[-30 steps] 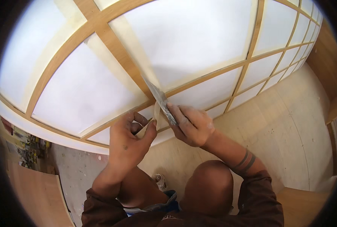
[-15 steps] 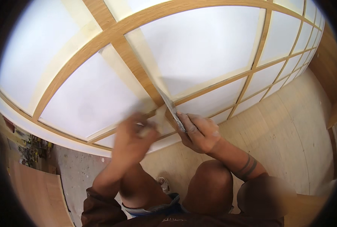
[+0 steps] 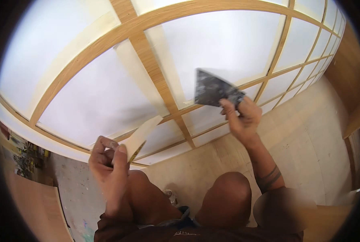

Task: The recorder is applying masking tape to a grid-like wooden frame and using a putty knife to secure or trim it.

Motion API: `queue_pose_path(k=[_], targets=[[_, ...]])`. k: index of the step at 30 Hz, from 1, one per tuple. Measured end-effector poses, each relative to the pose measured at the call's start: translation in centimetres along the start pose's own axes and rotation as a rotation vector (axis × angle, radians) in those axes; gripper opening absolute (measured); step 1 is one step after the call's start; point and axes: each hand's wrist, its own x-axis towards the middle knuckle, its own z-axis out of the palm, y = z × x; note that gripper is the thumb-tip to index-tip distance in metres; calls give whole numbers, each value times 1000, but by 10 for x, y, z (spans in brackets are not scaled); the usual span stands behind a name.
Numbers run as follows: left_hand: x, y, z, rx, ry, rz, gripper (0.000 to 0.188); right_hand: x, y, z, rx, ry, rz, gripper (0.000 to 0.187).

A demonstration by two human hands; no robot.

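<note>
My left hand (image 3: 109, 167), low at the left, pinches a pale cream strip of masking tape (image 3: 142, 134) between thumb and fingers. The strip points up and to the right, with its far end near the lattice. My right hand (image 3: 246, 119) grips a flat, dark, whitish-smeared scraper blade (image 3: 214, 89) by its lower right corner. The blade is raised in front of a white panel (image 3: 224, 44); whether it touches cannot be made out. Wood-coloured strips (image 3: 152, 68) cross between the white panels, and cream tape bands (image 3: 159, 48) run along several panel edges.
Smaller panes (image 3: 299, 44) carry the lattice on to the right. Pale wooden boards (image 3: 305, 117) lie below. At the left are a grey stained floor (image 3: 77, 189), a brown sheet (image 3: 36, 201) and cluttered small items (image 3: 26, 161). My knees (image 3: 228, 193) are close under the hands.
My hands have moved apart. The left has gone down and left, and the cream strip now shows clearly in it. The right has lifted the scraper up and right, its flat face now visible.
</note>
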Motion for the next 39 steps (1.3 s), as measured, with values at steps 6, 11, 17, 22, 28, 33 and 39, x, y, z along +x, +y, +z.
queue_pose_path(k=[6,11,17,22,28,33,39], targets=[[-1,-15,-8,-34,-117,-159,12,-7,0,-35,-4,315,194,7],[-8,-25,-12,-18,-237,-120,14,-40,-11,-16,-561,254,-116,15],[-3,-21,1,92,-316,-46,25,-41,-47,39,-503,-78,-328,35],[1,-27,7,150,-343,25,29,-32,-51,36,-271,-311,-355,34],[4,-32,8,-16,-302,-177,24,-35,-29,-36,-115,-26,97,24],[8,-36,16,-30,-414,-274,32,-4,-38,-72,370,-265,462,12],[-4,5,38,39,-328,-279,39,-29,-34,-57,741,-385,903,13]])
